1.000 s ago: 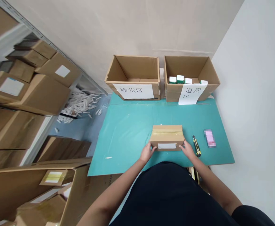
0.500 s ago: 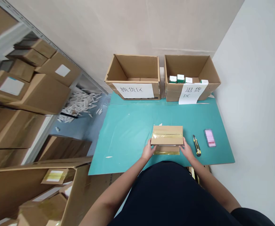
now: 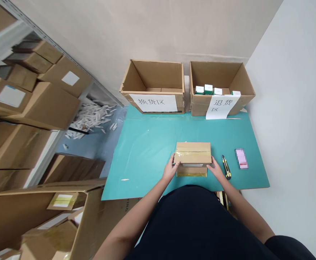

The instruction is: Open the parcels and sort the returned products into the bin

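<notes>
A small brown cardboard box [image 3: 193,147] sits on the teal tabletop in front of my body, with yellowish clear tape across its top. Its near side shows a flap [image 3: 191,171] edged with tape, and a thin white strip is visible between the top and that flap. My left hand [image 3: 169,169] grips the box's left side, thumb at the front corner. On the opposite side my right hand [image 3: 215,169] holds the right front corner. What lies inside the box is mostly hidden. A yellow-and-black utility knife [image 3: 226,167] lies just right of my right hand.
Two open cartons with paper signs stand at the back: the left carton [image 3: 125,94], and the right carton [image 3: 198,108] holding several green-and-white boxes. A blurred pink phone-like object [image 3: 241,159] lies on the right. Shelved boxes [image 3: 57,104] and a large open carton [image 3: 92,213] occupy the left.
The box's top edge has lifted slightly in my hands, and more of the white strip shows beneath it. The camera view has shifted a little.
</notes>
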A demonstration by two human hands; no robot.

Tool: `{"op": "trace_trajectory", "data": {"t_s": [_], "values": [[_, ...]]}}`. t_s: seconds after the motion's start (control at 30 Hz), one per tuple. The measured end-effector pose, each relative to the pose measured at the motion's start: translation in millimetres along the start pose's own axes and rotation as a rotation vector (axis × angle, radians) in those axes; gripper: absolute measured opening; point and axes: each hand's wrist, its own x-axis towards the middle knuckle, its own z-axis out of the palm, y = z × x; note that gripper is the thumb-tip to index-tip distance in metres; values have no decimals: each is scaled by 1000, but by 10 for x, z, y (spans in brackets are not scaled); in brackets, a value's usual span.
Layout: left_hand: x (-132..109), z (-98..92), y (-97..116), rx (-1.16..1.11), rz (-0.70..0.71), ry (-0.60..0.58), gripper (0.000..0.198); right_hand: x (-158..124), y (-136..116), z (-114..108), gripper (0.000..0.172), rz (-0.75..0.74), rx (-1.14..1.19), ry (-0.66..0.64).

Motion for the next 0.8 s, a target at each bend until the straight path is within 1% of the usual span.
{"op": "trace_trajectory", "data": {"t_s": [0.07, 0.1, 0.17, 0.27, 0.37, 0.43, 0.57, 0.7, 0.8], "values": [[51, -11, 33, 9, -6, 24, 72, 21, 108, 26, 46, 211, 48, 23], [79, -16, 52, 20, -10, 32, 70, 18, 167, 47, 38, 291, 56, 20], [138, -20, 90, 35, -10, 44, 68, -2, 276, 107, 29, 381, 73, -17], [220, -4, 127, 31, 25, 67, 63, -20, 388, 230, 23, 464, 153, -69], [278, 20, 135, 2, 75, 83, 59, 3, 457, 353, 14, 505, 229, -58], [299, 27, 136, -10, 81, 81, 57, 26, 503, 423, 13, 526, 270, -25], [317, 15, 155, -18, 87, 61, 54, 51, 610, 550, 19, 517, 353, 67], [339, 7, 159, -13, 77, 79, 54, 44, 691, 665, 25, 476, 415, 155], [375, 21, 124, -28, 75, 87, 56, 31, 719, 715, 29, 446, 436, 212]]}}
